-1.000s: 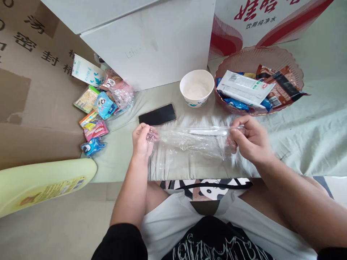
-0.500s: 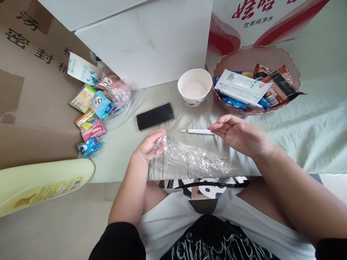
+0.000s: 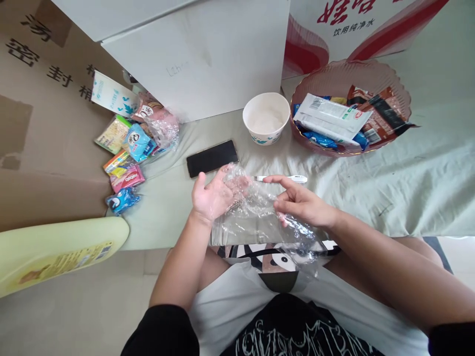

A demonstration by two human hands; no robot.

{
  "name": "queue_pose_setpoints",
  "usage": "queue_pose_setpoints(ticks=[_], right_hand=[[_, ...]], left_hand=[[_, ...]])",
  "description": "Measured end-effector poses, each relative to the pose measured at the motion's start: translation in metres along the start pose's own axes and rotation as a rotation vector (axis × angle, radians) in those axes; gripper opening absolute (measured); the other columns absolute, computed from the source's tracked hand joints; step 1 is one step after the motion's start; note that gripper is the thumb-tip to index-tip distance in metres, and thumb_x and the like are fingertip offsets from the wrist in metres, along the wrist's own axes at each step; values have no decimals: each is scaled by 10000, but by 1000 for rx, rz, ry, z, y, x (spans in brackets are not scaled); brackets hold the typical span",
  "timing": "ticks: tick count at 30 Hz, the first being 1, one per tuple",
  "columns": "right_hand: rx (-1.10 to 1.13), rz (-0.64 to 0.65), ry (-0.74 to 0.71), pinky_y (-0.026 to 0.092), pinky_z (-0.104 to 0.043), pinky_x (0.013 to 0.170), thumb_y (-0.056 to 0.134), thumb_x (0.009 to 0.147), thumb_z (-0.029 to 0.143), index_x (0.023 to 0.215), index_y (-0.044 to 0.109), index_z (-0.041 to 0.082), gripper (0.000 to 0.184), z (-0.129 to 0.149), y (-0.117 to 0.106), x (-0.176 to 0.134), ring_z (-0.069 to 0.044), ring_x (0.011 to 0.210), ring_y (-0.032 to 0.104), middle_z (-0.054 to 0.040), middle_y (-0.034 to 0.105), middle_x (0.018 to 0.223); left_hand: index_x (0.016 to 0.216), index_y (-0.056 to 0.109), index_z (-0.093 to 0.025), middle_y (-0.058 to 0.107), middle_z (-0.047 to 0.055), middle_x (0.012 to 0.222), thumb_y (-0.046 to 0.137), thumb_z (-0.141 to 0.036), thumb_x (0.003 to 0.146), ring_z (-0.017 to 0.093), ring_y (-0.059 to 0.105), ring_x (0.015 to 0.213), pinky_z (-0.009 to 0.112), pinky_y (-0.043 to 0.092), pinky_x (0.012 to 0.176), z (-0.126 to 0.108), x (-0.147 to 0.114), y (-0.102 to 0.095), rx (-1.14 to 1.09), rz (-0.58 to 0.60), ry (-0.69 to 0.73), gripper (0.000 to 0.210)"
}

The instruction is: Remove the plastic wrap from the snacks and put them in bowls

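Left hand [image 3: 217, 196], near side of phone [image 3: 212, 158]: fingers spread, clear plastic [image 3: 256, 200] across them. Right hand [image 3: 302, 202] (right of phone) touches plastic; cannot tell whether pinching.

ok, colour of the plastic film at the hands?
The plastic film is clear, with whitish glints; best seen in the head view.

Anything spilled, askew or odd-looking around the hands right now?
Only the clear plastic film stands out: it's crumpled at the left hand, passes by the right hand, and trails past the front edge of the green cloth instead of lying flat. No spill shows.
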State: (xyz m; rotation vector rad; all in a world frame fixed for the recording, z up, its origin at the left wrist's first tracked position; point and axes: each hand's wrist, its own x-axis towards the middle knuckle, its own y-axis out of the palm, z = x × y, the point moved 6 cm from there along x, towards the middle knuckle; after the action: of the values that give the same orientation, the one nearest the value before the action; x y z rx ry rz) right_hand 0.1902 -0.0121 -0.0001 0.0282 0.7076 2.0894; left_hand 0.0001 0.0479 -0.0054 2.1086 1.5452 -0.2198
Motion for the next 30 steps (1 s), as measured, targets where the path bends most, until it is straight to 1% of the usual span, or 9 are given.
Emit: queue_pose_setpoints(ticks=[3, 8, 10, 12, 16, 20, 22, 26, 30], right_hand=[[-1, -138, -85, 562, -304, 605, 696, 889, 417, 1341, 397, 247, 569, 5, -10, 2, -140, 559, 666, 82, 654, 653], [-48, -268, -161, 555, -313, 663, 701, 875, 473, 1349, 376, 279, 607, 6, -16, 3, -145, 642, 693, 43, 711, 795], [-57, -298, -182, 552, -311, 658, 685, 880, 462, 1366, 347, 294, 615, 8, -18, 2, -148, 638, 688, 47, 700, 784], [-69, -342, -193, 561, -321, 657, 668, 881, 446, 1365, 336, 318, 601, 9, -22, 1, -153, 630, 685, 51, 689, 785], [-90, -428, -224, 582, -340, 647, 629, 887, 423, 1335, 346, 362, 533, 12, -29, -1, -157, 612, 676, 53, 674, 812], [-70, -419, -232, 573, -325, 635, 639, 877, 410, 1255, 382, 340, 463, 13, -28, 0, -146, 604, 657, 61, 657, 778], [-56, -399, -230, 556, -309, 628, 653, 872, 401, 1221, 397, 320, 440, 12, -26, 1, -140, 602, 659, 66, 659, 759], [-69, -366, -226, 518, -264, 594, 672, 876, 393, 1122, 456, 283, 345, 11, -23, 2, -112, 575, 644, 74, 653, 732], [-136, -325, -181, 543, -253, 611, 674, 880, 428, 911, 538, 229, 243, 10, -20, 4, -92, 597, 635, 38, 652, 768]], left_hand=[[1305, 565, -325, 706, 155, 1238, 285, -1024, 664, 342, 708, 1127, 517, 567, 834, 2, 1, 12, 3, 4, 36, 988], [1430, 426, -380, 683, 162, 1281, 393, -1071, 496, 385, 704, 1108, 551, 561, 812, 21, -2, 39, -160, 171, -41, 1163], [1447, 388, -391, 673, 161, 1307, 474, -1054, 466, 377, 705, 1107, 530, 556, 823, 25, -2, 39, -184, 171, -46, 1187], [1452, 368, -405, 673, 153, 1313, 499, -1047, 448, 351, 710, 1092, 490, 553, 818, 26, -1, 33, -157, 123, -33, 1199], [1444, 374, -401, 709, 138, 1217, 545, -1033, 402, 311, 727, 1022, 443, 554, 794, 22, 1, 23, -69, 62, 5, 1230], [1395, 431, -382, 753, 73, 998, 848, -762, 437, 299, 739, 980, 431, 558, 825, 22, 0, 25, -12, 111, 25, 1113], [1353, 456, -372, 743, 20, 865, 908, -604, 504, 283, 745, 948, 431, 557, 853, 23, -1, 24, -16, 93, 24, 989], [1217, 484, -343, 625, -60, 631, 875, -464, 637, 254, 742, 898, 420, 553, 871, 19, 0, 17, -21, -7, 95, 710], [1146, 476, -336, 523, -75, 600, 802, -471, 718, 227, 714, 784, 408, 562, 805, 13, 1, 10, 46, -78, 154, 555]])
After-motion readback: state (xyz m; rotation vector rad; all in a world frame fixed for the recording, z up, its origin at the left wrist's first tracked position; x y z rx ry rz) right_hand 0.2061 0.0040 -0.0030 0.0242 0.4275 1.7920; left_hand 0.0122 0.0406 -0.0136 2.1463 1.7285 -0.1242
